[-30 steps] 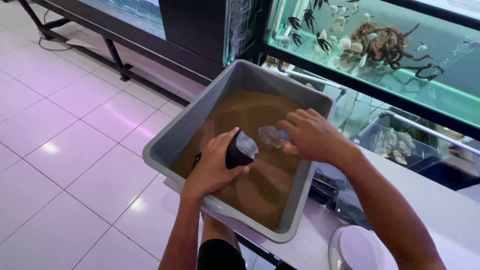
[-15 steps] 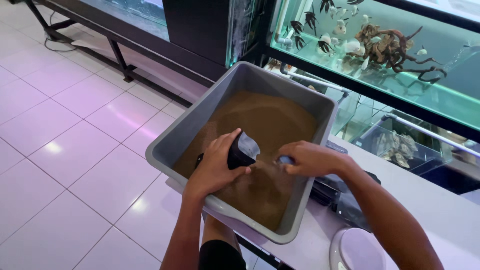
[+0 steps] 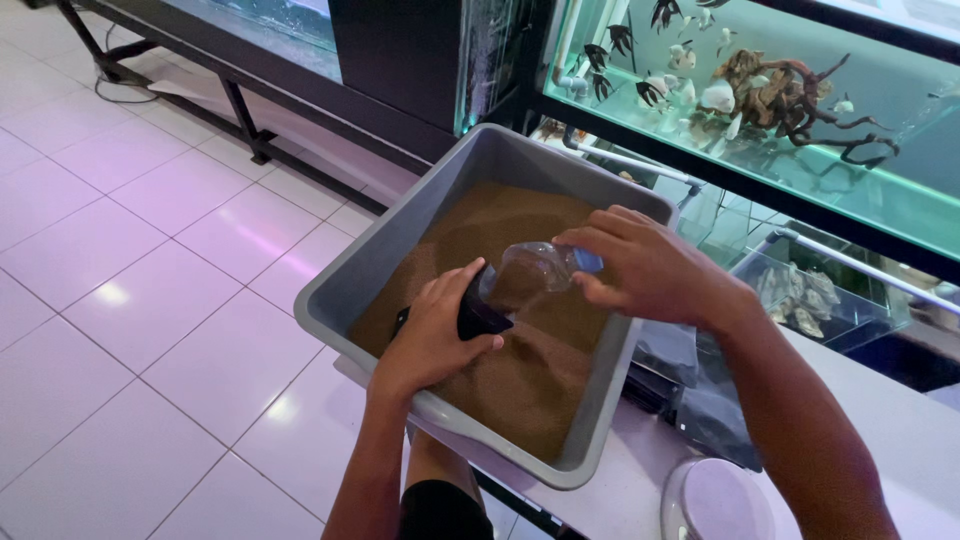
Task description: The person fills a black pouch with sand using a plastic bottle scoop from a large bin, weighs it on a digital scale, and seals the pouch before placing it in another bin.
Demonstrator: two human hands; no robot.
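Over grey tub [image 3: 350, 268] of brown grains | L hand [image 3: 432, 335] fingers wrapped on dark scoop [image 3: 478, 316] | R hand [image 3: 645, 266] grips clear bottle [image 3: 528, 275], prob. plastic

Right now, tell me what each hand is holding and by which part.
The left hand grips a small black scoop around its body. The right hand holds a clear plastic bottle at its blue-capped neck end, over the brown granules in the grey tub.

White counter [image 3: 930, 450] bears grey tub [image 3: 345, 275], dark bag [image 3: 700, 400].
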